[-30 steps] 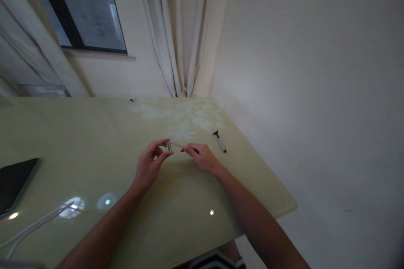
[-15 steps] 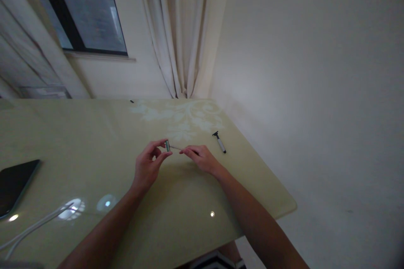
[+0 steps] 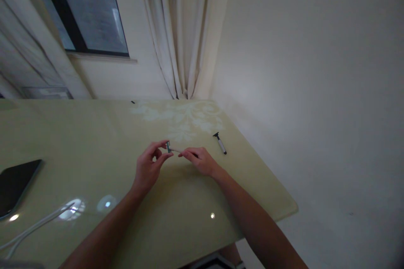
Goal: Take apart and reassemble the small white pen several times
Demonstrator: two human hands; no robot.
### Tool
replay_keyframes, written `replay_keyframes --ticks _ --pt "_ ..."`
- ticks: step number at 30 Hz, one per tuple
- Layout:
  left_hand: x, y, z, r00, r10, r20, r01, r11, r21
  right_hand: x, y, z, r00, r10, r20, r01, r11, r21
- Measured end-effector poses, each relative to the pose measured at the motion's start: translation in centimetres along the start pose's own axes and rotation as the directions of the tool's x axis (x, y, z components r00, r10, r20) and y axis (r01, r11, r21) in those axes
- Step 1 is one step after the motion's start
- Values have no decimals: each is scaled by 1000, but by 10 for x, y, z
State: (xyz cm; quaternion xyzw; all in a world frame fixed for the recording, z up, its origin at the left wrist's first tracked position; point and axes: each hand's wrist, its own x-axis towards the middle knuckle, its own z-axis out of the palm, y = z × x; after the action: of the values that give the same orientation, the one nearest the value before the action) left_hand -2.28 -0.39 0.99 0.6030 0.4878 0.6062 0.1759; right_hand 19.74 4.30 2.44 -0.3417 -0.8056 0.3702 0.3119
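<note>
Our left hand [image 3: 150,163], grip narrow, pinches small green piece [image 3: 168,147] above bench [image 3: 189,218]; right hand [image 3: 199,160] holds thin pale rod [image 3: 176,150]. Rod tip lower than second ago, near piece's middle; work seemingly centres there. Contact, we cannot tell.

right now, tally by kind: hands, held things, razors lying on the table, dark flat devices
Hands: 2 (left hand, right hand)
Held things: 2 (small greenish piece, thin pale stick)
Razor on the table: 1
Dark flat device: 1
Total: 6
</note>
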Motion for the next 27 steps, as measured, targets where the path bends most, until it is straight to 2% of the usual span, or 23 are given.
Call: replay_keyframes --ticks 3,7,11,15,18,22,27 --pt "-1 -1 0 1000 -2 19 2 1000 2 0 -1 0 999 25 -30 -25 999 -22" --pt "-1 -1 0 1000 6 24 -6 1000 10 0 -2 2 999 10 31 -10 1000 0" --pt "0 0 0 999 -9 43 8 1000 15 1 0 3 998 37 -47 -37 999 -1" --pt "0 3 0 999 -16 42 15 1000 10 2 3 2 998 21 -51 -21 1000 15" --pt "-1 4 0 998 -19 57 18 1000 11 2 2 2 993 48 -104 -49 999 -11" --pt "-2 1 0 998 -34 59 33 999 18 2 -1 4 998 27 -63 -27 1000 -2" --pt "-1 -2 -1 994 -67 82 65 998 19 2 0 4 990 58 -130 -62 998 -30"
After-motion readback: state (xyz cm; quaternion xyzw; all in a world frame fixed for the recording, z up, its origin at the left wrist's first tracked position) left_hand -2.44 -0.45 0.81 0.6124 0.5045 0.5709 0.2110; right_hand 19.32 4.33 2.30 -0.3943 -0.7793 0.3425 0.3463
